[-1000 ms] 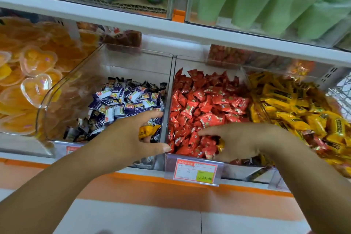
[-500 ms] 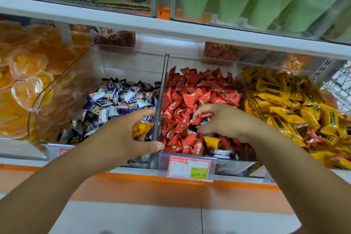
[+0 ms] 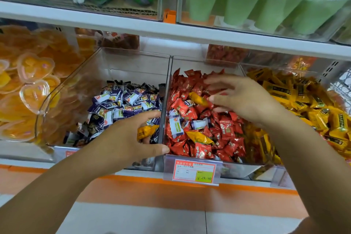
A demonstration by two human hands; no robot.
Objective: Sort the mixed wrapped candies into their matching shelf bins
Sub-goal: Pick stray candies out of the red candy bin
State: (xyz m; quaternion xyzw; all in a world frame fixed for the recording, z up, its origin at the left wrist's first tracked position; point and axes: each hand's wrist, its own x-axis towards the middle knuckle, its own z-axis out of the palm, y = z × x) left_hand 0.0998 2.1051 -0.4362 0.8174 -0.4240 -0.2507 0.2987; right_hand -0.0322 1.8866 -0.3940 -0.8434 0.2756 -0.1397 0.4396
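Head view: the left hand [image 3: 121, 142], just left of the red bin [image 3: 205, 63], pinches a yellow candy [image 3: 147, 132] in curled fingers. The right hand [image 3: 241, 99] hovers over that bin, fingers spread, empty. Sorting looks unfinished: stray yellow pieces [image 3: 199, 137] and purple candies [image 3: 175, 124] lie inside it.

Bare forearms [image 3: 57, 186] run unsleeved to the left hand [image 3: 123, 138] and right hand [image 3: 245, 99].

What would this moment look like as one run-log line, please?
left hand: holds yellow candy | right hand: open over red bin | strays there: yellow wrapper, purple-white wrapper
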